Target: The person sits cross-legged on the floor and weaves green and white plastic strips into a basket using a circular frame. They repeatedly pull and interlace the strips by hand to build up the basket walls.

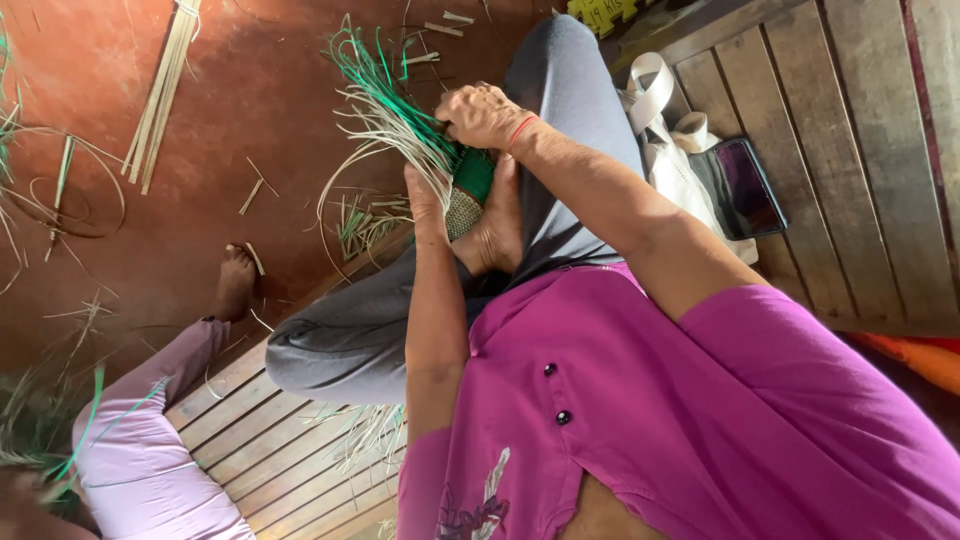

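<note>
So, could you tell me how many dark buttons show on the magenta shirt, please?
2. One button sits higher on the shirt front, the other button just below it. More may be hidden in the folds.

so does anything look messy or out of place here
Mostly loose offcuts: pale strips lie scattered on the red floor, and a dark phone sits on the wooden bench. The woven piece itself looks intact, held by the right hand and left hand.

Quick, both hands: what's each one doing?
Left hand: closed on the woven piece.
Right hand: closed on the strips.
</note>
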